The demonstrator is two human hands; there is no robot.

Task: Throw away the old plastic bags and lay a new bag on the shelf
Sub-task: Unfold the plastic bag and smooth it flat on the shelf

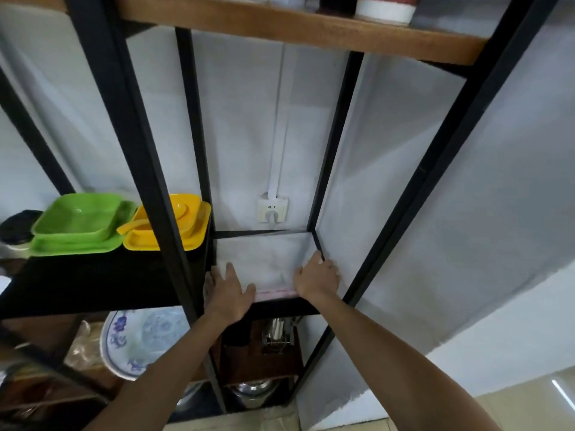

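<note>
A pale, translucent plastic bag (264,259) lies flat on the narrow shelf (280,306) of a black metal rack, covering it from the back rail to the front edge. A pinkish strip runs along the bag's front edge. My left hand (228,292) presses flat on the bag's front left corner, fingers spread. Over on the front right corner my right hand (315,278) lies flat, its fingertips touching the rack's right side rail. Neither hand grips anything.
Green dishes (77,227) and yellow dishes (168,228) with a yellow spoon stand on the black shelf to the left. A wall socket (273,209) sits behind the shelf. Below are a blue-patterned plate (137,340) and metal pots (252,390). A wooden shelf (295,26) spans overhead.
</note>
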